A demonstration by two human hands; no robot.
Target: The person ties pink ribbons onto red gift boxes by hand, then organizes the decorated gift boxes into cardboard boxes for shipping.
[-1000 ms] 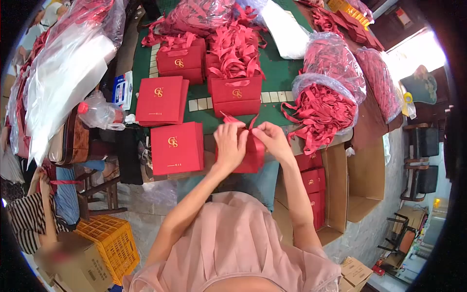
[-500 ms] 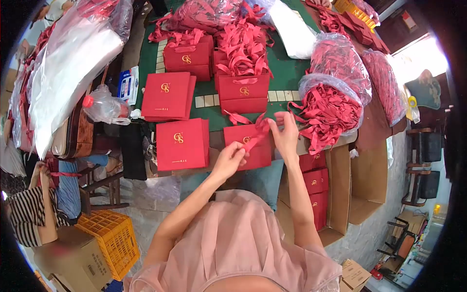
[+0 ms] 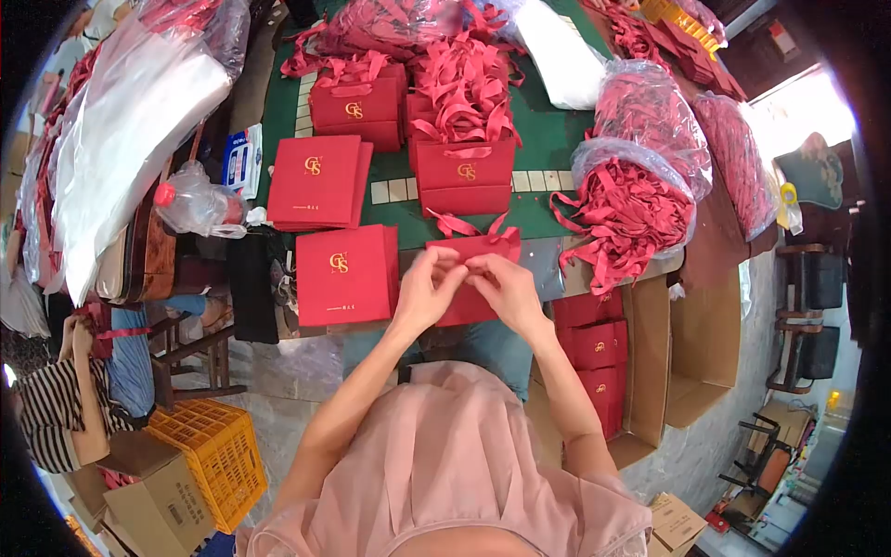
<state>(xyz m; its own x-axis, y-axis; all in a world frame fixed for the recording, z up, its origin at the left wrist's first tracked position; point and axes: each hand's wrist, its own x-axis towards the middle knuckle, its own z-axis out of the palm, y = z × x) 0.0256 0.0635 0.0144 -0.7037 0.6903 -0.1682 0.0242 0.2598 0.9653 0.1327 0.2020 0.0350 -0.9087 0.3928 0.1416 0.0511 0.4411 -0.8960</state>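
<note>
In front of me at the table edge lies a red paper gift bag (image 3: 461, 314), with a red ribbon (image 3: 503, 239) at its top. Over this bag my left hand (image 3: 427, 291) and my right hand (image 3: 507, 293) meet, fingertips pinched close together. Both seem closed on the ribbon, though the fingers mostly cover the pinched part. Just left of my left hand is a stack of flat red bags (image 3: 345, 277) with gold lettering. Behind my hands stands a row of red bags (image 3: 466, 174) with ribbon handles heaped on top.
A plastic sack of red ribbons (image 3: 636, 213) sits to the right. Further left are another bag stack (image 3: 316, 181) and a plastic bottle (image 3: 195, 200). An open carton (image 3: 645, 371) holding red bags stands beside my right arm. At left, another person in a striped top (image 3: 56, 408) sits near an orange crate (image 3: 209, 455).
My right hand has come down and left to meet my left hand, which has turned upward slightly. The ribbon stretched between them is now mostly hidden by the fingers.
</note>
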